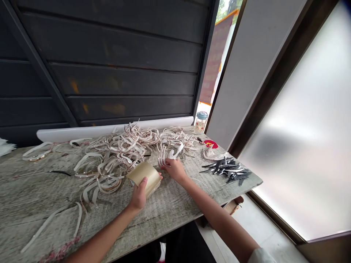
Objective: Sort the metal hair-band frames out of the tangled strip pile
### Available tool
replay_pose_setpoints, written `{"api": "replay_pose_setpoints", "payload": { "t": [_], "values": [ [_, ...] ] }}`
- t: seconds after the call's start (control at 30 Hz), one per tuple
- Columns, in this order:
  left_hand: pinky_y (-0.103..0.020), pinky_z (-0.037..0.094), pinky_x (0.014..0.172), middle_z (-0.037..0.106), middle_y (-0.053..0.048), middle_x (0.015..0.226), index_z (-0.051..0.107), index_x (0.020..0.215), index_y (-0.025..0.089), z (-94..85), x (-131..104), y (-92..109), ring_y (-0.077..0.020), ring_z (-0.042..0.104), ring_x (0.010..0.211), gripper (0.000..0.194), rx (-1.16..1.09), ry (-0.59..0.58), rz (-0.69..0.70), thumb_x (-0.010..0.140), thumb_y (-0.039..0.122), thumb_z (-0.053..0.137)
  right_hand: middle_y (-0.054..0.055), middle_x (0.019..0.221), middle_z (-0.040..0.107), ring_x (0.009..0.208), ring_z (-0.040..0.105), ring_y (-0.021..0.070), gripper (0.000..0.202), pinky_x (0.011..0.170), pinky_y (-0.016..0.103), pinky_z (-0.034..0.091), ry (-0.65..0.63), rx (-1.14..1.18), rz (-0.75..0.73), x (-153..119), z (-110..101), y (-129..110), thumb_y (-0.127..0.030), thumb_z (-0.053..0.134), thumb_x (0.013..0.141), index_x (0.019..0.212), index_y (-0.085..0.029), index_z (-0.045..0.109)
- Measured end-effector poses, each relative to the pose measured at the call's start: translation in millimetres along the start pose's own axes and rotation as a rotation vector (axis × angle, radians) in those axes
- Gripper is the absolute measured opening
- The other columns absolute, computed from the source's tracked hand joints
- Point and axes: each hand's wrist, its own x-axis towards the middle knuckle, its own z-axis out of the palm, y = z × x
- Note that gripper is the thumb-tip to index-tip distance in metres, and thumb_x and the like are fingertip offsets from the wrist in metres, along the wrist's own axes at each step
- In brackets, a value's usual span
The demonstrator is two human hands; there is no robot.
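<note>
My left hand (139, 195) grips a wide roll of tan packing tape (145, 176) that rests on the weathered wooden table (170, 208). My right hand (175, 169) lies just right of the roll, fingers spread on the tabletop, its fingertips touching the lower ends of a few pale curved strips (164, 155). A large tangled heap of the same cream and pale curved strips (123, 149) spreads across the table beyond both hands.
A pile of dark curved pieces (227, 168) lies near the table's right edge, with a red sticker (211, 144) and a small lidded jar (201, 121) behind it. Loose strips (55, 219) trail at front left. A dark panelled wall stands behind; frosted glass at right.
</note>
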Motion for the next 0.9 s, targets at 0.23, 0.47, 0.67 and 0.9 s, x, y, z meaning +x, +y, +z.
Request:
{"api": "replay_pose_setpoints", "payload": {
  "t": [0.23,0.47,0.67,0.9],
  "values": [
    [-0.042,0.051,0.086,0.077,-0.015,0.088,0.073,0.093,0.011,0.8,-0.3,0.0,-0.0339,0.069,0.091,0.057,0.001,0.009,-0.002,0.070,0.062,0.063,0.002,0.074,0.068,0.073,0.061,0.0183,0.013,0.062,0.024,0.032,0.052,0.030,-0.006,0.8,0.9,2.2,-0.027,0.063,0.089,0.078,-0.022,0.061],
    [-0.041,0.052,0.085,0.077,-0.014,0.091,0.074,0.095,0.013,-2.1,0.7,-2.1,-0.0332,0.069,0.093,0.055,-0.006,-0.029,0.003,0.073,0.061,0.062,0.004,0.083,0.072,0.081,0.065,0.0206,0.011,0.068,0.025,0.037,0.092,0.079,-0.060,-3.8,-5.5,-0.8,-0.030,0.047,0.097,0.092,-0.024,0.056],
    [-0.040,0.052,0.088,0.078,-0.014,0.091,0.076,0.093,0.013,1.1,-1.1,1.0,-0.0323,0.069,0.093,0.053,-0.008,-0.021,0.008,0.072,0.061,0.063,0.003,0.074,0.067,0.072,0.063,0.0208,0.022,0.065,0.027,0.035,0.109,0.101,-0.094,-6.9,-12.5,-4.6,-0.032,0.037,0.101,0.084,-0.023,0.049],
    [-0.042,0.051,0.090,0.078,-0.014,0.089,0.075,0.093,0.013,3.0,-1.1,2.4,-0.0344,0.069,0.094,0.057,-0.024,-0.009,-0.022,0.070,0.064,0.065,0.002,0.074,0.065,0.070,0.060,0.0200,0.019,0.063,0.026,0.035,0.116,0.150,-0.099,-5.5,-9.0,-2.0,-0.035,0.044,0.098,0.085,-0.023,0.049]
  ]
}}
